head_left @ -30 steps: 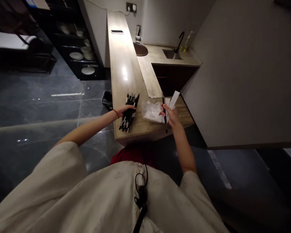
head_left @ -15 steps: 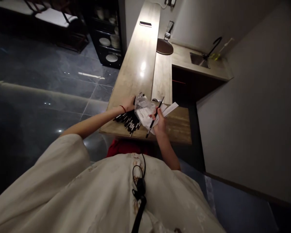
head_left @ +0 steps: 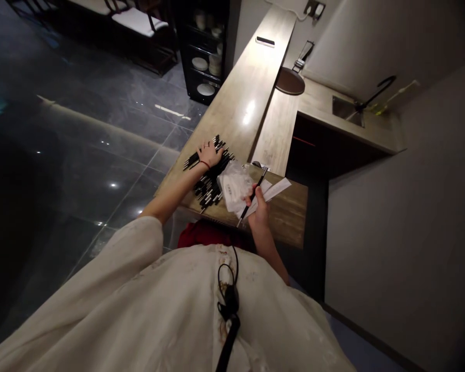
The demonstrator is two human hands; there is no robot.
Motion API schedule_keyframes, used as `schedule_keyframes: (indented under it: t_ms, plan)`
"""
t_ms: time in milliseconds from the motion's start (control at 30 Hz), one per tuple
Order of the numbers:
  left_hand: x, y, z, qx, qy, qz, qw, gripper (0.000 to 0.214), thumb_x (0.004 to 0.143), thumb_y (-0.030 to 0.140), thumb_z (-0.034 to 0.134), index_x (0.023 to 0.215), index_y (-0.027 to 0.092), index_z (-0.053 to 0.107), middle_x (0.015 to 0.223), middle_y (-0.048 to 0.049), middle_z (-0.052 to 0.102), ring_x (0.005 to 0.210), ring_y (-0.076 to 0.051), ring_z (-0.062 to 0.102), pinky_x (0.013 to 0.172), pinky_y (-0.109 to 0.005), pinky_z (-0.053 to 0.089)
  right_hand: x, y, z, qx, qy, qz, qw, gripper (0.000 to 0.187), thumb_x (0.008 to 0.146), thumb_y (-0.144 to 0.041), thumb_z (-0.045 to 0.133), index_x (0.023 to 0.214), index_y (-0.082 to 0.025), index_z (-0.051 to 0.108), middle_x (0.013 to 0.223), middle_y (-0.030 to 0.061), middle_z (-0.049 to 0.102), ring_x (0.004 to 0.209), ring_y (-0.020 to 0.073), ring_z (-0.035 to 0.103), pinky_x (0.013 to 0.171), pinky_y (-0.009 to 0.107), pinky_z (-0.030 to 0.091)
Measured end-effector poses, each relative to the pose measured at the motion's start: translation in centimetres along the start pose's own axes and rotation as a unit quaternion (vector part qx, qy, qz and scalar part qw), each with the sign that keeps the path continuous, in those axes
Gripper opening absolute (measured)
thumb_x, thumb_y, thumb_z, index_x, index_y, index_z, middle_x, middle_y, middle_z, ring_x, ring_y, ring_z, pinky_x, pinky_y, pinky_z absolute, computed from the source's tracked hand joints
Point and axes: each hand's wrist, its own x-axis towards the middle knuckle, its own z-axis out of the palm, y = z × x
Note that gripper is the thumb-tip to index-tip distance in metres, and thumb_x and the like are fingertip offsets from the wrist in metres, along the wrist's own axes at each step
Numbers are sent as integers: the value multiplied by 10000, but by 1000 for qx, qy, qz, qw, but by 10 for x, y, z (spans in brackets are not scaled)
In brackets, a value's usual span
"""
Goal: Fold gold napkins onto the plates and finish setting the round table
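**Containers.** A clear plastic bag (head_left: 234,185) lies on the near end of the worktop (head_left: 240,119), with folded white paper (head_left: 232,186) visible inside it. Further back, a dark glass-fronted cabinet (head_left: 203,54) holds round white plates (head_left: 200,63) and stacked white dishes (head_left: 215,64) on its shelves. A stainless-steel sink (head_left: 345,109) is set into a side counter (head_left: 325,98) under a black gooseneck faucet (head_left: 375,93); its contents cannot be made out.

**Hand items.** Left hand (head_left: 209,156): fingers spread, palm down, pressed on a loose pile of black pens (head_left: 208,187), with a red thread bracelet (head_left: 205,164) at the wrist. The pile lies under and just below this hand, touching the bag's left edge. Right hand (head_left: 259,205): closed around a single black pen (head_left: 252,197), which slants across the palm with its tip pointing toward the near edge of the worktop. A white paper strip (head_left: 277,189) sticks out beside this pen, just past the fingers, over the bag's right side.

**Surroundings.** A dark round tray (head_left: 290,81) and a black phone (head_left: 265,41) lie further along the worktop. Polished grey floor tiles (head_left: 101,139) run alongside it. A cream robe (head_left: 139,310) covers the person's body and upper arms.
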Motion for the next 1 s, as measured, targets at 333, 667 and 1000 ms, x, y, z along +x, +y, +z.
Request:
schedule_keyframes:
  t_ms: [333,667,1000]
  plan:
    - [-112,-11,-22,-409,-57,220,884,714,973,703,331,1387,157,534,1438,-156,555,1360,-296,510,1105,-420,456,9,-71,-33,-16,-27,-62,998,276,811,-444,771,869,-240,593,663,-99,479,446,19,391,596,208,541]
    - [-186,84,8,-458,-99,191,862,383,841,536,720,896,159,681,879,-88,702,836,-222,674,820,-361,548,32,-132,-4,-138,-54,-116,982,227,921,-440,670,870,-225,617,685,-52,519,536,49,535,585,207,543]
    - [-206,62,43,-571,-136,-52,808,513,825,509,729,1146,186,493,571,69,546,435,-126,517,453,-242,416,203,-69,29,-701,-160,-73,691,227,880,-317,709,981,-114,694,969,123,727,1029,247,673,914,316,535]
